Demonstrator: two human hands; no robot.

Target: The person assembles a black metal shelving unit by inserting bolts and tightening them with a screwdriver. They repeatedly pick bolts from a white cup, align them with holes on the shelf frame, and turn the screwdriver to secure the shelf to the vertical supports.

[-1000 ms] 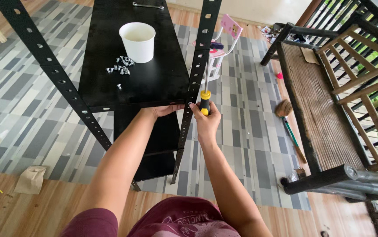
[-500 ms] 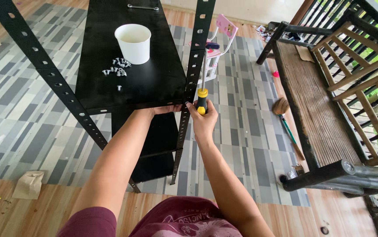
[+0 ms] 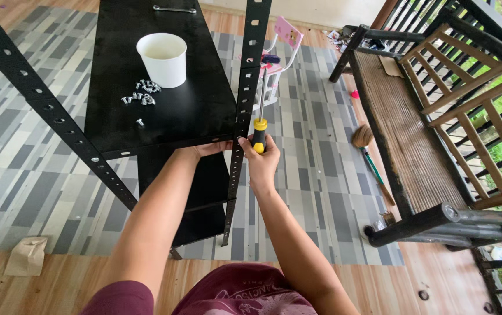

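Observation:
My right hand (image 3: 261, 162) grips a screwdriver (image 3: 259, 129) with a yellow and black handle, its shaft pointing up beside the black perforated metal upright (image 3: 245, 87) of a shelving rack. My left hand (image 3: 211, 148) reaches under the front edge of the black shelf board (image 3: 192, 111), right by that upright, fingers curled on the board's edge. A white cup (image 3: 162, 58) stands on the shelf, and several small silver screws (image 3: 140, 96) lie loose in front of it.
Another perforated upright (image 3: 46, 111) slants at the left. A lower black shelf (image 3: 204, 186) sits beneath. A dark wooden bench (image 3: 414, 128) stands to the right, with a brush (image 3: 364, 143) on the patterned rug (image 3: 315, 157). A brown paper bag (image 3: 26, 255) lies on the wooden floor.
The view has shifted slightly; both hands stay at the shelf's front right corner, with the screwdriver still upright by the post.

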